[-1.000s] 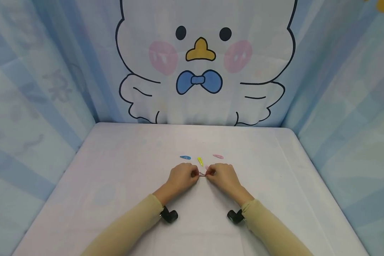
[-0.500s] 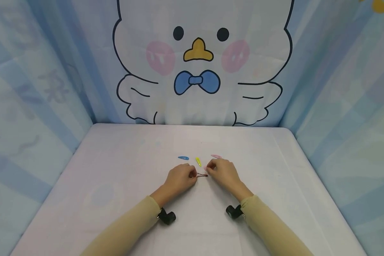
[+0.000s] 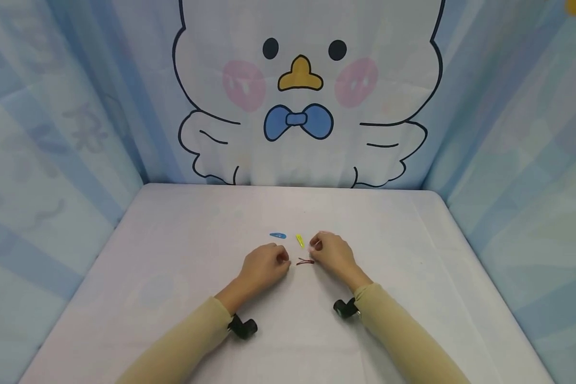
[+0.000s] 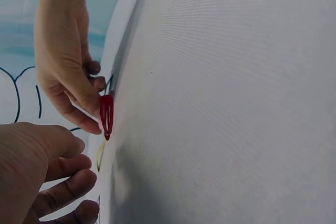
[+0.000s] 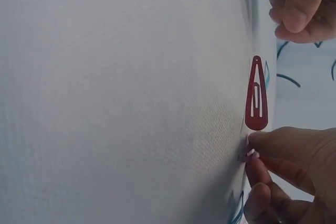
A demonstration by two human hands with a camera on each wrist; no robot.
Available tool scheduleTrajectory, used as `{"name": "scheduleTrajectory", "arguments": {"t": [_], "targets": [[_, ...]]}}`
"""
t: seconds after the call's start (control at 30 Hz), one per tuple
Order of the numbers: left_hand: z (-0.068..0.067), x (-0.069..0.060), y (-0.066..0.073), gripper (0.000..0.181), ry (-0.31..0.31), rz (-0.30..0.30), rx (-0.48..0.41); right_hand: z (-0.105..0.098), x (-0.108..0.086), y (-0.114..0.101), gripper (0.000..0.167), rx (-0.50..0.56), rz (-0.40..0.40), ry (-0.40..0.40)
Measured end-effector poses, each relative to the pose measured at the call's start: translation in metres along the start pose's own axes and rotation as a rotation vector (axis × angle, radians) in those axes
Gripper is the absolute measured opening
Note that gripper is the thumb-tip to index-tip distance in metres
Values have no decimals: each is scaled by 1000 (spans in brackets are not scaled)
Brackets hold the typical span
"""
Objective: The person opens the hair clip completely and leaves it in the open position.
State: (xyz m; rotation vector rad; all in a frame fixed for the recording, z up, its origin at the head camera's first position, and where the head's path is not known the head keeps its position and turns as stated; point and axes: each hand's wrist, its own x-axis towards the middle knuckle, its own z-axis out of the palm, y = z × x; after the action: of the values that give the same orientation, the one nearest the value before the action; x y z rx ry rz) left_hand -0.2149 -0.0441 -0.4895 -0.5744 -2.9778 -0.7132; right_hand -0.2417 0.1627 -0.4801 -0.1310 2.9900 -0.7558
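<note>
A red hair clip [image 3: 307, 261] lies on the white tabletop [image 3: 293, 330] between the person's two hands, closer to the right one. Both wrist views show its narrow end toward the left hand [image 3: 264, 265] and its broad end just beside the fingertips of the right hand [image 3: 335, 257]; whether those fingertips touch it is hard to tell.

The left hand is apart from the clip, its fingers relaxed and loosely bent, the thumb near the forefinger. The right hand pinches a small pink hair clip [image 5: 252, 154] between thumb and finger, most of it hidden by the fingertips.

Beyond the red clip, near the right hand, lies a yellow hair clip [image 3: 300, 241]. A blue hair clip [image 3: 278, 235] lies to the left of it, just past the left hand. A sliver of another pink clip [image 3: 322, 232] shows behind the right hand.

Both arms wear pale yellow sleeves [image 3: 182, 341], and a cloth backdrop [image 3: 297, 154] with a cartoon bird hangs behind the tabletop.
</note>
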Motion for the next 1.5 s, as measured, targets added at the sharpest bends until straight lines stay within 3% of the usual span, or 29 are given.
{"name": "scheduleTrajectory", "arguments": {"t": [0.27,0.4,0.47,0.63,0.83,1.0,1.17,1.5], "targets": [[1,-6,-4,12,7,-8,-32,-3,-8,-5,17,87,17,7],[-4,-8,-1,15,20,4,-60,-15,-19,-13,13,213,19,-15],[-8,-11,4,17,26,9,-93,-23,-27,-18,15,333,20,-45],[-23,-22,21,21,28,38,-295,-46,-50,-25,21,636,16,-104],[-43,-32,39,10,42,70,-544,-65,-71,-31,31,776,-52,-69],[-57,-38,50,7,96,112,-614,-75,-85,-36,29,830,-86,-48],[-69,-42,57,8,196,206,-606,-83,-99,-41,23,847,-127,-28],[-79,-44,60,5,325,320,-694,-89,-114,-49,10,682,-238,136]]}}
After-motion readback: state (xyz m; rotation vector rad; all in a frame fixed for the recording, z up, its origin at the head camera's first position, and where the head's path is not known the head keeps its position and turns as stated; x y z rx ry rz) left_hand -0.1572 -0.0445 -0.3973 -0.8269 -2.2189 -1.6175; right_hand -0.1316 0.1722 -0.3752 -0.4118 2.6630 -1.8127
